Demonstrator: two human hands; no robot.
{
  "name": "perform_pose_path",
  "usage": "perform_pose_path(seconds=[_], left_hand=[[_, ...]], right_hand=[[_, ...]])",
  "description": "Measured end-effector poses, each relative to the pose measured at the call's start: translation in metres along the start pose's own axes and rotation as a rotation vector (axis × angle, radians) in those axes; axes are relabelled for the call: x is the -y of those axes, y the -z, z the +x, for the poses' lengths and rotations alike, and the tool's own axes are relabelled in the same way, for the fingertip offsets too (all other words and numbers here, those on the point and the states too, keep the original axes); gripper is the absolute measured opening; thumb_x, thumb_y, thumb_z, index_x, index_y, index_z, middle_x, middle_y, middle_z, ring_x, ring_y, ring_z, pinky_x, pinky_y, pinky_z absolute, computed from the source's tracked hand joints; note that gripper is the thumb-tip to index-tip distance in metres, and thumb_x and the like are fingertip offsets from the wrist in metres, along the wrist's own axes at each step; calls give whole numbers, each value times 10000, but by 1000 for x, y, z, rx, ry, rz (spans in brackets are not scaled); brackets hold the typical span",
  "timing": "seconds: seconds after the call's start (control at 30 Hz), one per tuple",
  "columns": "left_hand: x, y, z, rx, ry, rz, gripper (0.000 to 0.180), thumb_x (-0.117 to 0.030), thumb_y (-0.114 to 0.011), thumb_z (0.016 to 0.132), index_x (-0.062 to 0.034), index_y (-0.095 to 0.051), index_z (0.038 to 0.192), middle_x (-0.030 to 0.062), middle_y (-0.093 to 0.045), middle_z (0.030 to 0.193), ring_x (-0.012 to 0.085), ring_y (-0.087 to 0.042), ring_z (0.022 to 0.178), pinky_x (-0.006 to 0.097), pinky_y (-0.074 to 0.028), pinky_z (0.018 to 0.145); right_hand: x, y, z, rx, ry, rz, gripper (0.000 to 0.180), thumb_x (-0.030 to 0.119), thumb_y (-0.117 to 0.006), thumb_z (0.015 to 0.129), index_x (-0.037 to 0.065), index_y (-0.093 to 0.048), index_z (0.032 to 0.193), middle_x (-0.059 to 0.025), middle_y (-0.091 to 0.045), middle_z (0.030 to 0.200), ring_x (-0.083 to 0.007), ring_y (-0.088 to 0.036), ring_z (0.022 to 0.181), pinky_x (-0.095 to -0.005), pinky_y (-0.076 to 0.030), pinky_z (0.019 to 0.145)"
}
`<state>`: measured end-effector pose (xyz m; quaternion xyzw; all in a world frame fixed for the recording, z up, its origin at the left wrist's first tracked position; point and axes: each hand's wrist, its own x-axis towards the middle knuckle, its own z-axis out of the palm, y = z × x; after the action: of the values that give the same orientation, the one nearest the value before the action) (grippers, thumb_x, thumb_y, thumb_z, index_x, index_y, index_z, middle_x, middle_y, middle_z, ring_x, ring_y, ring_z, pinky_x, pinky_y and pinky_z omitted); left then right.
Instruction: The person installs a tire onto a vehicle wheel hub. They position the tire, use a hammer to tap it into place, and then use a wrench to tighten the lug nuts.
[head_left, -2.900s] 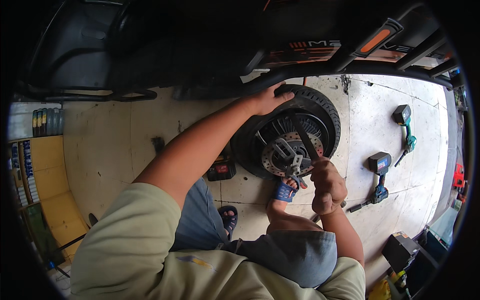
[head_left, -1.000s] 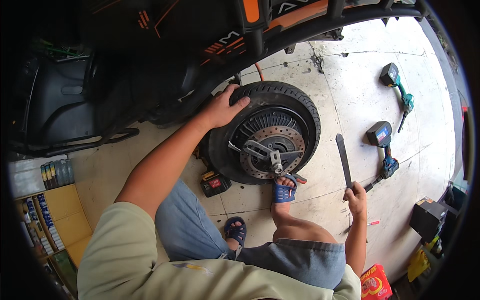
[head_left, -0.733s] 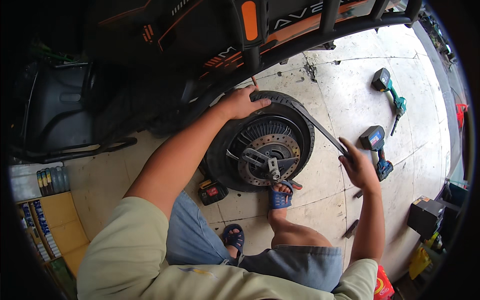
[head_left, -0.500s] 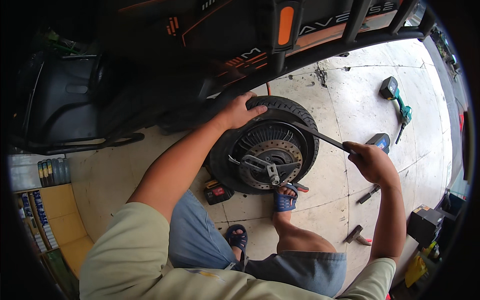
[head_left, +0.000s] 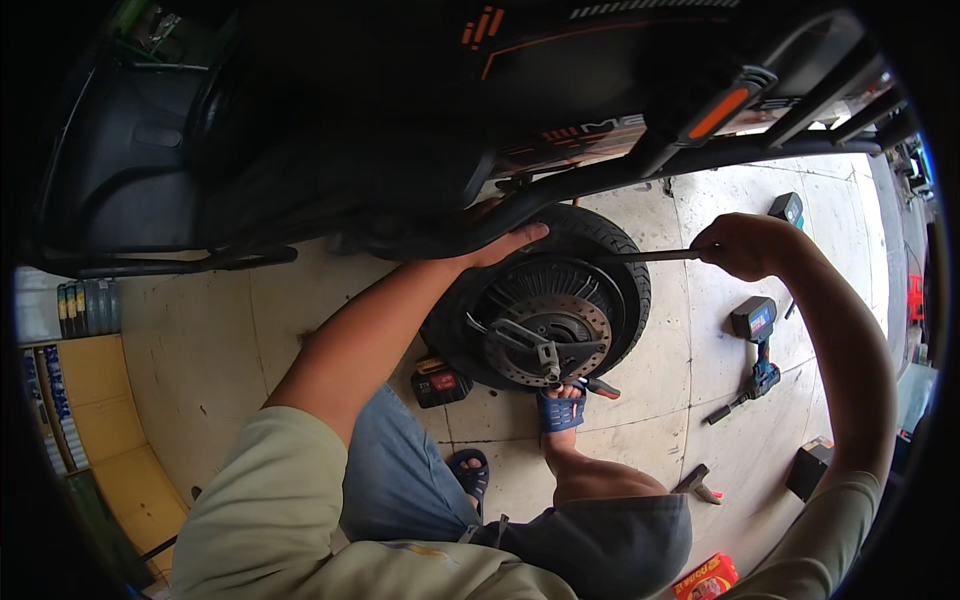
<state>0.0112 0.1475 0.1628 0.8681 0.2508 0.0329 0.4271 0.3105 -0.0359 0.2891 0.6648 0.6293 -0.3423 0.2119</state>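
Observation:
A wheel stands tilted on the floor, with a black tire [head_left: 632,310], a ribbed hub and a drilled brake disc [head_left: 600,325]. My left hand [head_left: 500,246] grips the tire's far left edge, thumb on the sidewall; a black frame bar hides most of its fingers. In my right fist is a flat metal tire lever [head_left: 650,257], held nearly level. Its tip goes in at the rim's far edge. My right hand [head_left: 742,246] is off to the right, apart from the tire. A sandalled foot [head_left: 563,408] is against the wheel's near side.
A black vehicle with a tubular bar [head_left: 590,180] overhangs the wheel. On the right lie a cordless driver [head_left: 760,345], another tool's battery [head_left: 787,208] and a hammer [head_left: 700,484]. A red-and-black tool battery [head_left: 440,384] sits left of the wheel; a red-handled tool [head_left: 600,388] lies beside my foot.
My right hand has moved up and away, swinging the lever from slanted to nearly level. My left hand keeps its hold. The view has shifted, so the frame bar covers more of that hand.

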Motion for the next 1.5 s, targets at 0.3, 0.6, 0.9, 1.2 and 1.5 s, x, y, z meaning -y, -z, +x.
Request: perform_pose_path(seconds=[0.3,0.6,0.9,1.2,1.5], left_hand=[[17,-13,7,57,-20,-54,599,-484,-657,870,-41,-538,1254,168,-589,1158,298,-579,1076,382,-460,927],[15,-17,6,-23,-98,-13,435,-347,-717,861,-25,-536,1090,153,-658,847,257,-672,840,362,-524,762],[0,-10,26,139,43,-43,590,-538,-634,865,-48,-617,1193,183,-668,1085,324,-624,1053,426,-475,927],[14,-11,19,146,53,13,569,-550,-617,867,-47,-580,1130,250,-646,1046,364,-623,1072,455,-481,922],[25,-25,28,116,90,12,929,-623,-655,809,80,-422,1371,282,-481,1366,352,-486,1275,397,-381,1071]], right_hand=[[5,-1,6,43,-11,-30,244,224,-492,992,117,-659,1136,-128,-697,998,-298,-675,893,-416,-540,797],[53,-43,14,-13,-175,133,314,338,-463,989,90,-639,1064,-163,-684,956,-359,-649,926,-451,-516,810],[76,-46,-20,-22,-312,284,380,300,-430,976,-11,-645,941,-226,-667,961,-407,-632,951,-456,-500,851],[104,-33,-17,-61,-416,146,418,359,-390,1005,7,-616,986,-222,-673,985,-378,-637,994,-461,-510,844],[79,-36,10,-129,-345,-81,509,460,-397,998,34,-673,951,-187,-685,950,-374,-648,900,-459,-506,800]])
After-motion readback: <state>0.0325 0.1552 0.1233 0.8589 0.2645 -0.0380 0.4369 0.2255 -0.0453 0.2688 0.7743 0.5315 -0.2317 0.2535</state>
